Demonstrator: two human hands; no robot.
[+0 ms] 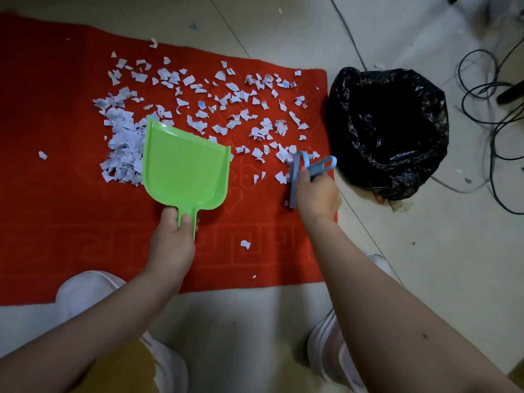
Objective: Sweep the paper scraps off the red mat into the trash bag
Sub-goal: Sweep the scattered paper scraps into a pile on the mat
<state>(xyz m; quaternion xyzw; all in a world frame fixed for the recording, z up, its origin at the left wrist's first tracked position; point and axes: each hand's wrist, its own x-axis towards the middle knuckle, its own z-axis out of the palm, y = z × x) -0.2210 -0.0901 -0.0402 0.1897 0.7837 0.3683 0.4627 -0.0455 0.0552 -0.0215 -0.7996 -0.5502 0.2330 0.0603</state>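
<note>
Your left hand (173, 239) gripped the green dustpan (185, 168) by its handle, your right hand (317, 194) clasped the blue brush (300, 174), while featherlight, flutter-prone paper scraps (198, 109) lay strewn over the red mat (56, 194), just left of the trash bag (391, 131).

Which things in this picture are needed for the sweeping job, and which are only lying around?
Needed:
- paper scraps
- red mat
- green dustpan, held by the left hand
- blue brush, held by the right hand
- black trash bag

Lying around:
- black cables on the floor
</note>
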